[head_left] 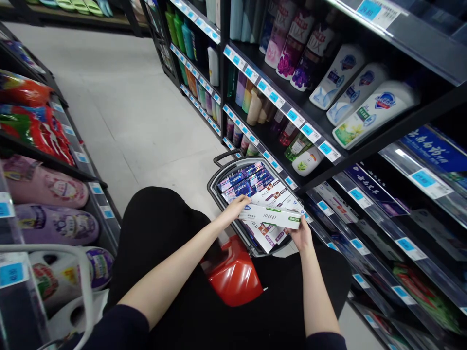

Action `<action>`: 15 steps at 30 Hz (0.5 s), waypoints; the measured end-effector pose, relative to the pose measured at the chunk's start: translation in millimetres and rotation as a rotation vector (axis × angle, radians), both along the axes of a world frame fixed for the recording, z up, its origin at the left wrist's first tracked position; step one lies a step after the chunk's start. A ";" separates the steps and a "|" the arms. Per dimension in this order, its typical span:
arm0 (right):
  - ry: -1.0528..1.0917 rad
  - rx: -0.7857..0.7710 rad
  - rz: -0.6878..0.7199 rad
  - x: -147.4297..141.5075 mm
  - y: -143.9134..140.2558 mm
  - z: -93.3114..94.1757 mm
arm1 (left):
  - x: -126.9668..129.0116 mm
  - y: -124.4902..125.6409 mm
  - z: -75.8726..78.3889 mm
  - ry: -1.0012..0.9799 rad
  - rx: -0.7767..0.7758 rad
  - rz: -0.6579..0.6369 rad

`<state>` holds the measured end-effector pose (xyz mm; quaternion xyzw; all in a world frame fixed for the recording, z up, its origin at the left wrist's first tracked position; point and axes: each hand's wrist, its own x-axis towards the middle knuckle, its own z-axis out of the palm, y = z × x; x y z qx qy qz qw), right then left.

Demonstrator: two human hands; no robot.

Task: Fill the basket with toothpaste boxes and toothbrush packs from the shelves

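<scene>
I hold a long white and green toothpaste box (pixel 272 215) level with both hands, just above a grey shopping basket (pixel 216 190). My left hand (pixel 236 208) grips its left end and my right hand (pixel 301 235) grips its right end. The basket stands on the floor in front of my knees and is packed with several more toothpaste boxes (pixel 251 182), blue ones at the far end and white ones nearer me.
Dark shelves on the right carry body wash bottles (pixel 368 109), shampoo bottles and boxed toothpaste (pixel 375 192) behind blue price tags. A red plastic object (pixel 235 274) sits between my legs. Shelves on the left hold detergent bags (pixel 44 187). A pale floor aisle (pixel 124 102) runs ahead.
</scene>
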<state>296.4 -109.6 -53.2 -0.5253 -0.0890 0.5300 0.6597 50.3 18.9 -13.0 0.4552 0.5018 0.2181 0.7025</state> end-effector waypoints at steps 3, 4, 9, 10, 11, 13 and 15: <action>0.017 0.023 0.024 -2.7 0.4 3.3 | -0.4 2.8 -5.1 0.018 0.169 0.039; 0.021 0.026 0.033 -3.0 0.7 3.6 | -0.2 3.7 -7.1 0.015 0.201 0.061; -0.003 0.035 0.059 -3.6 1.9 3.5 | 1.3 5.7 -12.5 -0.011 0.169 0.075; -0.013 0.042 0.067 -3.8 2.1 3.7 | 1.2 5.5 -11.8 -0.028 0.155 0.061; -0.021 0.049 0.077 -4.2 2.3 4.0 | 1.1 5.2 -10.7 -0.042 0.152 0.048; -0.032 0.058 0.086 -4.8 2.5 4.7 | 0.4 4.5 -8.1 -0.053 0.166 0.024; -0.042 0.053 0.073 -5.0 2.4 5.2 | 0.0 3.9 -6.5 -0.036 0.208 -0.011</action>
